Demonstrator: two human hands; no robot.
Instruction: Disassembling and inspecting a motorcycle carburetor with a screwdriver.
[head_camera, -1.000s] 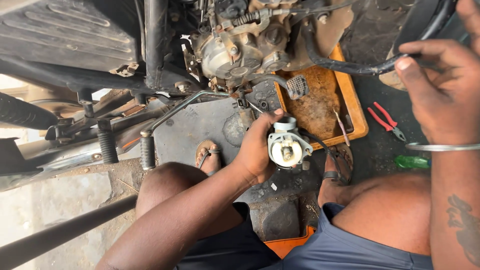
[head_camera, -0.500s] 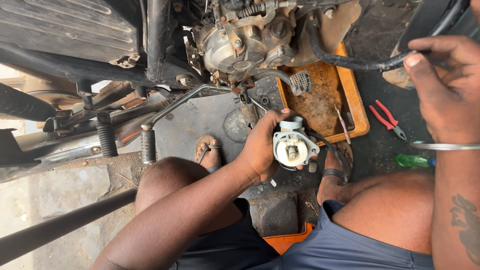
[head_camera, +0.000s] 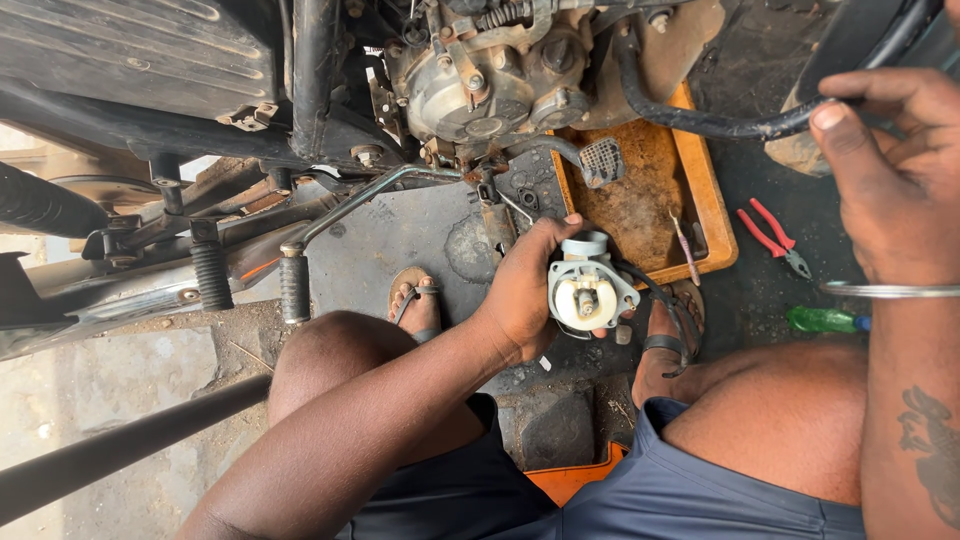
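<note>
A: The left hand (head_camera: 525, 290) is wrapping its fingers around a small carburettor body (head_camera: 590, 290), holding it low in front of the knees with the pale round face turned up toward the camera, so the opening is being kept in plain sight

B: And it is sitting just below the motorcycle engine (head_camera: 480, 75), close to the orange drip tray (head_camera: 715, 215) that is lying under the engine where any oil would be falling

A: Up at the right, the right hand (head_camera: 895, 180) is curling around a black hose (head_camera: 700, 120), thumb pressing on top, and the hose is running back toward the engine, so that grip looks like it is keeping the line lifted out of the way

B: A metal bangle (head_camera: 890, 290) is resting on that wrist. Red-handled pliers (head_camera: 770, 235) and a green bottle (head_camera: 825, 320) are lying on the dark ground beside the tray, within easy reach

A: Both sandalled feet are planting either side of the carburettor, near the footpeg (head_camera: 293, 285)
</note>
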